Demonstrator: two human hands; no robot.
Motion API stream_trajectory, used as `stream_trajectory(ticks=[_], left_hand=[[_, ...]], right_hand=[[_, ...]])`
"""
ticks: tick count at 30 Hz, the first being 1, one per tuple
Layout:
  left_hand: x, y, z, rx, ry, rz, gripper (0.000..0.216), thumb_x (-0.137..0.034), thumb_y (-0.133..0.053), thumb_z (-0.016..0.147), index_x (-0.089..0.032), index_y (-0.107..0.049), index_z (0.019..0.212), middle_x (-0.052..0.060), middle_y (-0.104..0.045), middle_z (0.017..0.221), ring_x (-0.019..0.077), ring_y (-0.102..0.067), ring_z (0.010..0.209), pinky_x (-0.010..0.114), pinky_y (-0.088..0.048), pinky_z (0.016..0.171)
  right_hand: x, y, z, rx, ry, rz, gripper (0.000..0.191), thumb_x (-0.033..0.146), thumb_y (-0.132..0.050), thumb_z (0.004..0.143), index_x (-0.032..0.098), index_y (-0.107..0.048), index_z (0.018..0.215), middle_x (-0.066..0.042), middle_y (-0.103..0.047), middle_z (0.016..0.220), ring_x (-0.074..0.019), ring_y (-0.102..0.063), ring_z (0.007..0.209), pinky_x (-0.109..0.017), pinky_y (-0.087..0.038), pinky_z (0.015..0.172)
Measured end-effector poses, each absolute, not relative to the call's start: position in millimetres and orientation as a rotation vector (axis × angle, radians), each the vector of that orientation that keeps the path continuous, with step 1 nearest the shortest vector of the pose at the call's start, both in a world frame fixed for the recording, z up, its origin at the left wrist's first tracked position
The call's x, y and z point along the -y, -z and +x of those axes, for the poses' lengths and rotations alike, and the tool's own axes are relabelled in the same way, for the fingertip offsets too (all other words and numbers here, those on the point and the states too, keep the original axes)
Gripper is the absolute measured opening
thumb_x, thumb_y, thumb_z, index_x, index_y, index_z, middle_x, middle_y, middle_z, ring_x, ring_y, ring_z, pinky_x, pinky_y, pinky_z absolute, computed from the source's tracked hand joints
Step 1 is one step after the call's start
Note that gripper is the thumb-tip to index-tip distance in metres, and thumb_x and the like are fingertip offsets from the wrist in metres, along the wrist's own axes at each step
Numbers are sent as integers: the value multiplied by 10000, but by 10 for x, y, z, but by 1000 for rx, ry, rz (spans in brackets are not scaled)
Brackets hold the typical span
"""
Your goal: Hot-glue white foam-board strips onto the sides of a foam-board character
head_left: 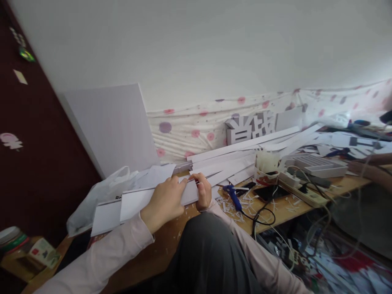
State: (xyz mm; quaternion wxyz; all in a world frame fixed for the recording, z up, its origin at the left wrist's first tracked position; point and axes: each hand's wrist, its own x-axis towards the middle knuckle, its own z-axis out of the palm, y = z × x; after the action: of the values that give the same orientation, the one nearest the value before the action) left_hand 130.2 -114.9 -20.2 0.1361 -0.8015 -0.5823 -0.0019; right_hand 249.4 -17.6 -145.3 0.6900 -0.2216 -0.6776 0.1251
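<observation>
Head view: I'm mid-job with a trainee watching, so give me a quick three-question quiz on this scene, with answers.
1. True or false: the left hand and right hand both touch the white board.
2. What colour is the glue gun? A) red B) blue C) yellow
3. Fill in: the large upright panel behind the plastic bag leans against the ____.

Key: 1 true; 2 B; 3 wall.

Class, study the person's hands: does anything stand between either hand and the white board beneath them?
Nothing visible does. The left hand and right hand both touch the white board; the blue glue gun lies off to the right.
</observation>
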Motion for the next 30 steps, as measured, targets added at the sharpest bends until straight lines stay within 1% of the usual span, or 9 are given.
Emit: stream_trajectory(ticks=[2,6,10,12,17,24,30], left_hand=[[1157,215,1317,1688,16,-2317,562,-251,-610,775,-185,-553,1331,140,-655,1076,329,-671,998,400,-554,781],[1203,235,1338,1702,26,-2309,596,-211,-601,762,-167,-536,1353,145,-649,1076,342,-664,1012,414,-553,781],[1250,245,1351,1716,34,-2301,560,-183,-573,767,-145,-553,1325,151,-645,1062,339,-668,1013,402,-548,770],[1258,246,1354,1717,39,-2302,543,-182,-568,771,-145,-561,1313,147,-647,1044,335,-673,1003,398,-545,771],[1260,238,1356,1723,41,-2307,581,-198,-591,761,-155,-545,1339,150,-655,1052,343,-679,971,408,-544,753],[1277,228,1361,1733,34,-2299,530,-191,-607,767,-166,-566,1295,130,-654,1020,322,-680,973,382,-541,765],[1279,239,1378,1724,55,-2289,550,-157,-591,781,-158,-547,1330,125,-654,1035,316,-680,976,378,-541,766]], right_hand=[[168,1472,2494,1518,-286,-504,300,378,-611,978,153,-627,1175,-72,-663,1135,-194,-666,958,-399,-578,838],[173,1492,2495,1527,-301,-527,301,372,-610,979,161,-625,1192,-79,-656,1170,-201,-663,988,-407,-578,856],[189,1479,2507,1548,-309,-516,299,369,-611,979,161,-625,1193,-79,-657,1173,-201,-664,989,-405,-580,853],[194,1470,2515,1549,-304,-491,301,370,-612,979,160,-625,1194,-79,-656,1174,-203,-663,995,-410,-578,859],[198,1462,2525,1547,-293,-434,305,372,-611,979,162,-624,1199,-81,-654,1181,-205,-662,1002,-414,-576,865],[218,1470,2503,1532,-286,-459,293,372,-605,983,166,-628,1190,-79,-657,1176,-200,-662,993,-406,-578,861],[216,1484,2477,1475,-264,-403,294,377,-603,983,168,-628,1188,-78,-658,1169,-197,-663,982,-400,-579,852]])
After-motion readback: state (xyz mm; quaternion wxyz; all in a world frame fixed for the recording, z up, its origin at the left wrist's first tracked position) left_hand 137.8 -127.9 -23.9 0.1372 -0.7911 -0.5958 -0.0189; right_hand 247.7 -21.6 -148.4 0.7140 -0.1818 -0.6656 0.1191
